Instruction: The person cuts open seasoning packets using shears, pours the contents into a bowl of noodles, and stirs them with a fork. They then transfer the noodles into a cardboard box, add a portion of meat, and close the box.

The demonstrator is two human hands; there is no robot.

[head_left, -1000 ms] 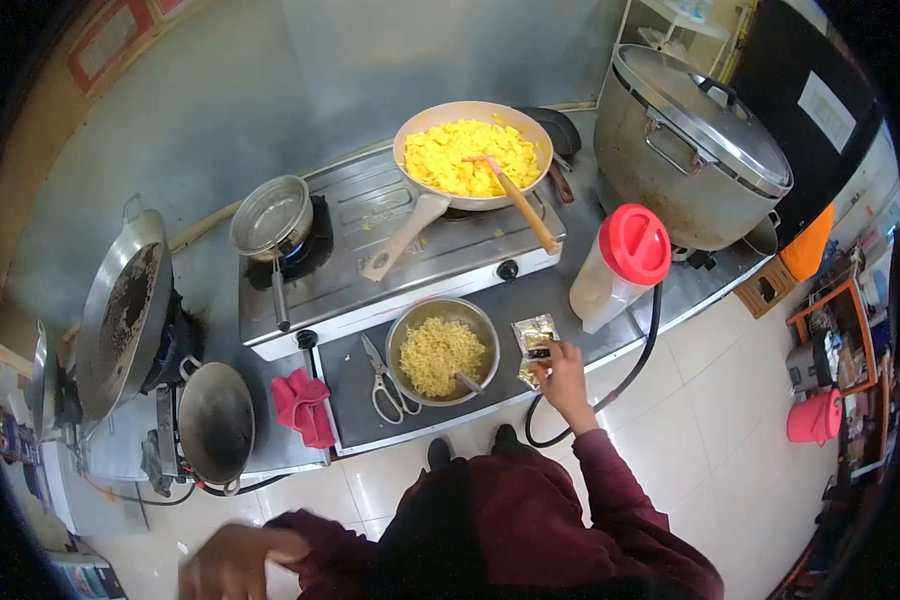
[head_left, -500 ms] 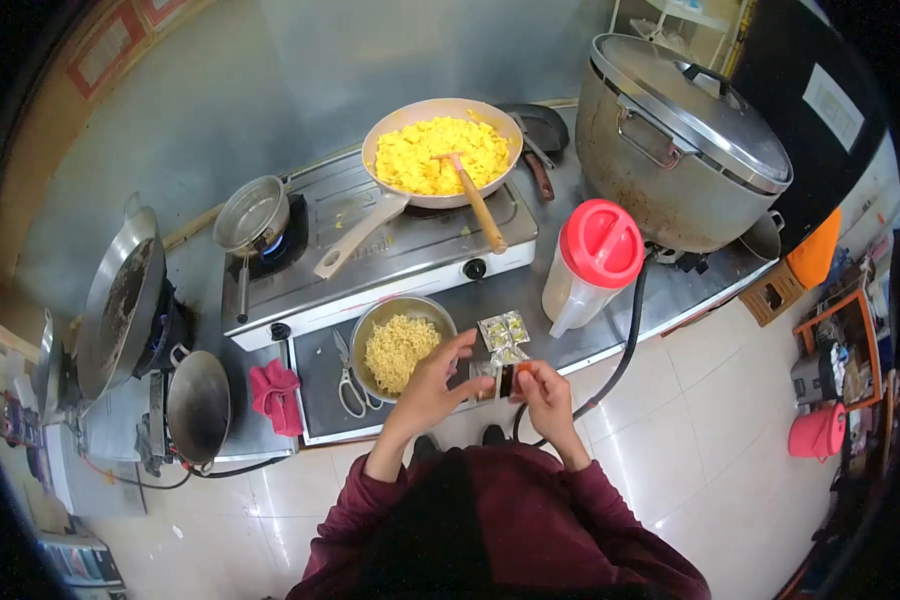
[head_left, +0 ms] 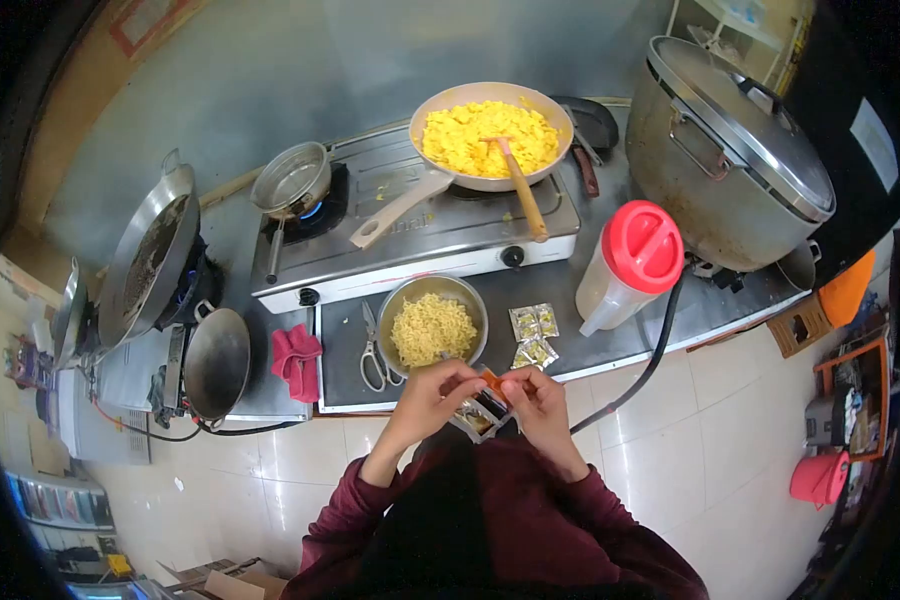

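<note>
Close to my body, both hands pinch a joined seasoning sachet (head_left: 484, 412) with an orange end and dark and silver sections. My left hand (head_left: 430, 402) is closed at its upper left edge, and my right hand (head_left: 542, 412) is closed on the orange part at the right. Just beyond my left hand, a metal bowl (head_left: 478, 305) holds dry-looking yellow noodles (head_left: 432, 330). Several silver and green sachets (head_left: 534, 322) lie on the counter beyond my right hand. Scissors (head_left: 371, 362) rest left of the bowl.
On the gas stove (head_left: 400, 245) sit a pan of scrambled egg (head_left: 490, 138) with a wooden-handled tool and a small pot (head_left: 292, 182) over a lit flame. A red-lidded pitcher (head_left: 635, 260), a large lidded pot (head_left: 720, 150), a pink cloth (head_left: 296, 362) and woks (head_left: 218, 362) stand around.
My left hand has moved to the sachet and now pinches it along with my right hand. The sachet has come nearer my body. The view has shifted slightly.
</note>
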